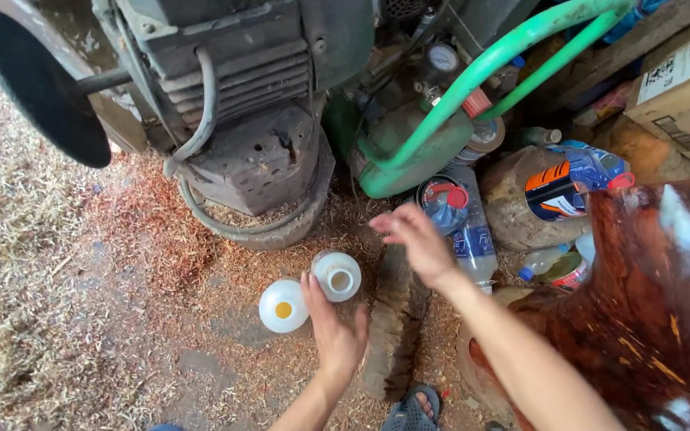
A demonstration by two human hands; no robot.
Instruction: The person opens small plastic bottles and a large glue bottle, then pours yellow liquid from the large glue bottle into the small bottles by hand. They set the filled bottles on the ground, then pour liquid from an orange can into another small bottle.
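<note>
Two white plastic bottles stand open on the sawdust-covered floor: one (283, 306) with yellowish liquid showing in its neck, the other (337, 275) just right of it. My left hand (334, 331) lies flat with spread fingers right below and between them, fingertips touching the right bottle's side. My right hand (414, 239) hovers open above a rough wooden log (393, 327), fingers apart and holding nothing, close to a clear plastic water bottle (473, 239).
A grimy grey machine (241, 96) with a hose stands behind the bottles. A green compressor tank (417, 152) with green tubing is at centre back. Several bottles and tins cluster at right, beside a polished reddish wood piece (648, 303) and a cardboard box (684, 88). A sandalled foot (413, 411) is below.
</note>
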